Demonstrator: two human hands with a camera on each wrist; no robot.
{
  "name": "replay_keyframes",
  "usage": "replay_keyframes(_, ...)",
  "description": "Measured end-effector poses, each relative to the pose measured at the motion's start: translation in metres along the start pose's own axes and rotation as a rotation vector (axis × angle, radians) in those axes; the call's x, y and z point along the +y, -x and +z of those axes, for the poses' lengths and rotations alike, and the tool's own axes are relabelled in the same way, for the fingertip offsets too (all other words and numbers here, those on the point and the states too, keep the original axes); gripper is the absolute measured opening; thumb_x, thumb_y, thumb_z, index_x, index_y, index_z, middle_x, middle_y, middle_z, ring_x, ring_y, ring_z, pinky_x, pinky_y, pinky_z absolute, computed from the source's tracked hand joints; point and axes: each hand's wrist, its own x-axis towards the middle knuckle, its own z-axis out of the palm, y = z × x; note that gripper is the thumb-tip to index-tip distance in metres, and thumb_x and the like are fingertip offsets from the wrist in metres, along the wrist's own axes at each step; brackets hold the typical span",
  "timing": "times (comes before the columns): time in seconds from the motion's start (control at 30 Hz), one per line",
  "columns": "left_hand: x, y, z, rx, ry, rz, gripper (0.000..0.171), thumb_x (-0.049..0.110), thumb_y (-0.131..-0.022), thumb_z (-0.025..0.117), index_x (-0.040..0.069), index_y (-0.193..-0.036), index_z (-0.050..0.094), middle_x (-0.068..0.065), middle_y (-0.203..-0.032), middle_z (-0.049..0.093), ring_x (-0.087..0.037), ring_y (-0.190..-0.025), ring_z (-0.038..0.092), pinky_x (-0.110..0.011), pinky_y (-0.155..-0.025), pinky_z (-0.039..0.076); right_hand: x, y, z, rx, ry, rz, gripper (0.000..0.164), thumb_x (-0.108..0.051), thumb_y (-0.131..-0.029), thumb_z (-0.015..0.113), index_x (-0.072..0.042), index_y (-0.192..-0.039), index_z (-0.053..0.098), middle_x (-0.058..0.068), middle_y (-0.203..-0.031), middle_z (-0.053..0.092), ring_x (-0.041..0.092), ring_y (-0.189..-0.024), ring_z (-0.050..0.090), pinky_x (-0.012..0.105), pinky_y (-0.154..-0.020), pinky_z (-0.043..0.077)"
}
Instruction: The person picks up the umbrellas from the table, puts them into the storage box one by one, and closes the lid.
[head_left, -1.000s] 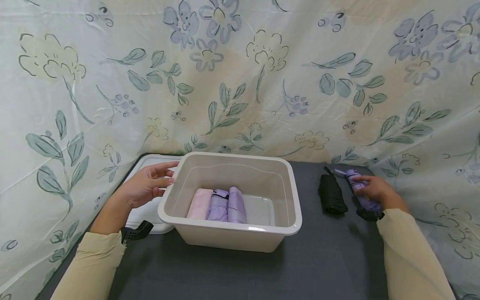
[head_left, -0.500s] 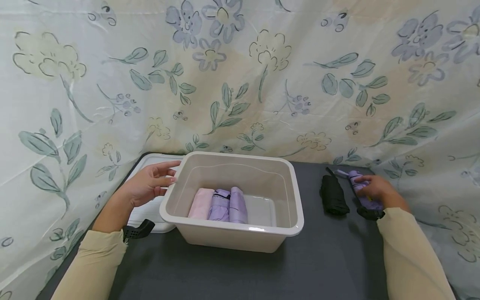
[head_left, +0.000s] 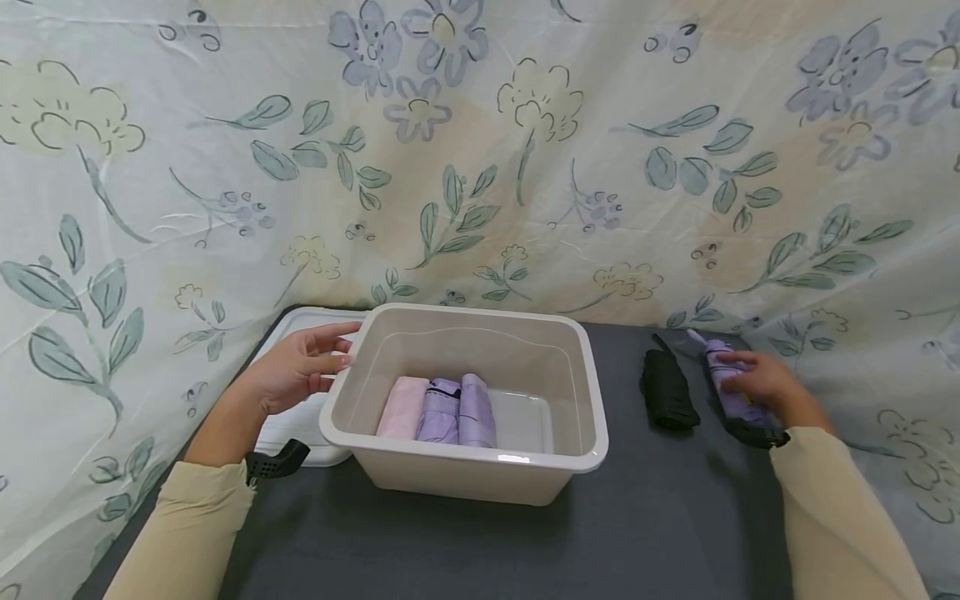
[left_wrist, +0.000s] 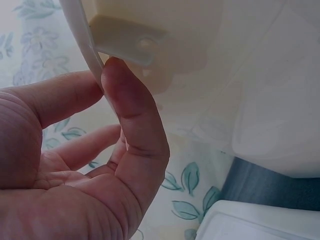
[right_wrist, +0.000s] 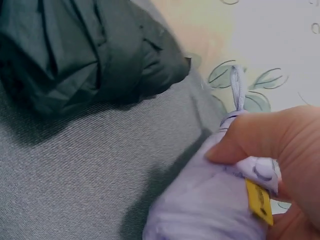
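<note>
At the beige plastic storage bin (head_left: pixel 465 479), my left hand (head_left: pixel 296 367) pinches the left rim between thumb and fingers. In the left wrist view, curled fingers (left_wrist: pixel 137 120) meet the bin's edge. My right hand (head_left: pixel 768 385) grips a purple folded umbrella (head_left: pixel 731 402) at the far right. The right wrist view shows its lilac wrist loop (right_wrist: pixel 239 90) and a yellow tag (right_wrist: pixel 259 201); the thumb presses near the loop end. A black folded umbrella (head_left: pixel 667 392) lies left of it. Inside the bin are a pink bundle (head_left: pixel 403 408), a patterned purple bundle (head_left: pixel 438 412) and a plain lilac bundle (head_left: pixel 476 412).
A white lid (head_left: pixel 300 433) lies on the dark grey table (head_left: pixel 637 533), partly under the left forearm and behind the bin. Floral curtain (head_left: pixel 465 167) hangs close behind and along both sides.
My right hand has shifted slightly to the right, and the purple umbrella has moved right with it, a little farther from the black one. My left hand stays at the bin's rim.
</note>
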Motion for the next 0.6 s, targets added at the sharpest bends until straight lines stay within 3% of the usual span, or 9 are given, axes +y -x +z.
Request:
replay_keyframes(0.1, -0.001, 0.001, 0.0, 0.002, -0.002, 0.003, 0.072, 0.011, -0.1, 0.065, 0.005, -0.161, 0.028, 0.0, -0.114, 0.062, -0.01, -0.101, 0.069, -0.031, -0.084, 0.062, -0.001, 0.006, 0.0, 0.019, -0.08, -0.047, 0.074, -0.021, -0.095, 0.069, 0.002, -0.156, 0.035, 0.047, -0.15, 0.03, 0.035, -0.099, 0.057, 0.035, -0.07, 0.051)
replay_keyframes(0.3, -0.004, 0.002, 0.0, 0.003, -0.001, 0.007, 0.071, 0.01, -0.1, 0.065, 0.005, -0.161, 0.028, 0.0, -0.115, 0.062, -0.01, -0.101, 0.07, -0.031, -0.083, 0.062, -0.004, 0.01, 0.002, 0.038, -0.25, -0.087, 0.064, -0.018, -0.098, 0.067, 0.0, -0.153, 0.04, 0.037, -0.134, 0.046, 0.018, -0.083, 0.062, 0.037, -0.067, 0.058)
replay_keyframes(0.5, -0.006, 0.004, 0.0, 0.007, -0.02, 0.012, 0.072, 0.014, -0.101, 0.066, 0.006, -0.161, 0.029, 0.0, -0.116, 0.062, -0.011, -0.103, 0.069, -0.032, -0.085, 0.062, -0.011, 0.013, 0.003, 0.025, -0.293, -0.079, 0.064, -0.025, -0.099, 0.068, -0.01, -0.156, 0.042, 0.042, -0.157, 0.024, 0.016, -0.094, 0.06, 0.032, -0.074, 0.057)
replay_keyframes(0.6, -0.007, 0.003, 0.001, 0.005, -0.022, 0.02, 0.071, 0.014, -0.101, 0.066, 0.006, -0.161, 0.029, 0.0, -0.116, 0.062, -0.011, -0.103, 0.069, -0.032, -0.086, 0.062, -0.016, 0.017, 0.004, 0.011, -0.363, -0.091, 0.063, -0.023, -0.099, 0.069, -0.014, -0.156, 0.043, 0.038, -0.159, 0.024, 0.013, -0.095, 0.061, 0.032, -0.076, 0.059)
